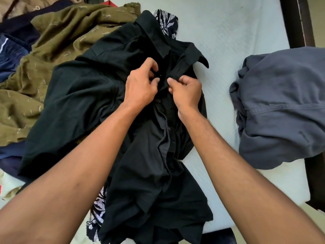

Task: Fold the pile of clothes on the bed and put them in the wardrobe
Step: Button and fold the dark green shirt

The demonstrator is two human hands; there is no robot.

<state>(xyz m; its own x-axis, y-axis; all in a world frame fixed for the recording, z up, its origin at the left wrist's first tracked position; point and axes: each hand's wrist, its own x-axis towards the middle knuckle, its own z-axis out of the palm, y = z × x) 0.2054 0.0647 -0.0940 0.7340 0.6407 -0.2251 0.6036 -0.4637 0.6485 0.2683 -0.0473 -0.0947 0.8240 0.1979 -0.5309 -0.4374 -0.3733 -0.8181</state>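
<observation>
A black button-up shirt (pixel 84 103) lies spread on the pale bed (pixel 219 32), collar pointing away from me. My left hand (pixel 140 87) pinches the shirt's left front edge just below the collar. My right hand (pixel 186 92) pinches the opposite front edge, fingers curled on the cloth. The two hands almost touch at the button line. An olive patterned garment (pixel 58 41) lies crumpled to the left in the pile. A grey garment (pixel 284 106) sits bunched at the right of the bed.
A dark blue-and-white leaf-print cloth (pixel 167 23) shows under the black shirt, at the top and at the bottom. Navy clothes (pixel 14 53) lie far left. A dark wooden bed frame (pixel 297 22) runs along the right edge.
</observation>
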